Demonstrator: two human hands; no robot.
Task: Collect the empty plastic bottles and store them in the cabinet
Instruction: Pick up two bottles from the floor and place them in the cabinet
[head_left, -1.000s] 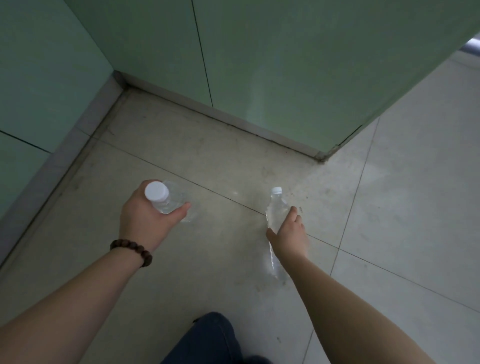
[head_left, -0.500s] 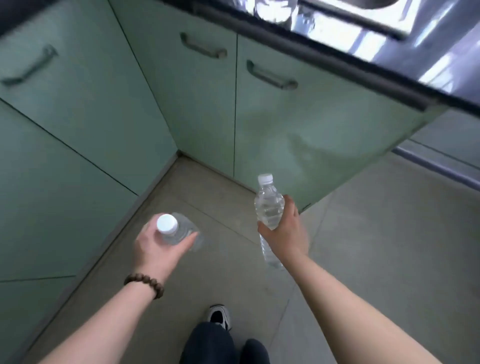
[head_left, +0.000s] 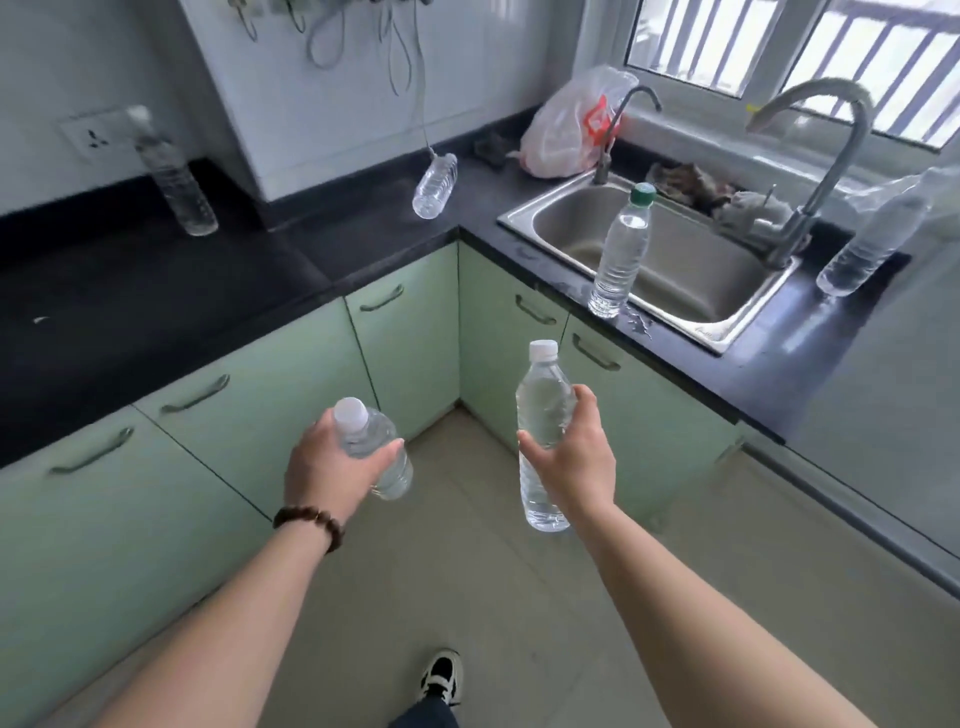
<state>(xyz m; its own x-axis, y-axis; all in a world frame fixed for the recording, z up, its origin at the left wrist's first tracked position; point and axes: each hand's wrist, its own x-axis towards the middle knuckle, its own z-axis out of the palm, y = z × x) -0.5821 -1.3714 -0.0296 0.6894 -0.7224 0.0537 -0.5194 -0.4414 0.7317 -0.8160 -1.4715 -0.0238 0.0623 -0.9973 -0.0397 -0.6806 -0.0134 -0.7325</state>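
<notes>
So the left hand is wrapping around a clear white-capped bottle, gripping it near the neck with the bottle tipping away and to the right; there's a brown bead bracelet sitting on that wrist; the right hand is clutching a second white-capped bottle around its middle, holding it pretty much upright, thumb on the left side and fingers curling round the right; both bottles are hanging in the air over the tiled floor, well apart from each other; down below, a black and white sneaker is poking into view; moving outward, the mint green cabinet doors are all sitting closed in the corner under the black countertop; up on the counter more bottles are waiting: a green-capped bottle is standing right at the front rim of the steel sink, another one, the lying bottle, is resting on its side back in the corner, a tall bottle is standing near the wall socket on the left, and a far-right bottle is leaning just past the big faucet; a crumpled plastic bag is slumping behind the smaller tap, under the window.
</notes>
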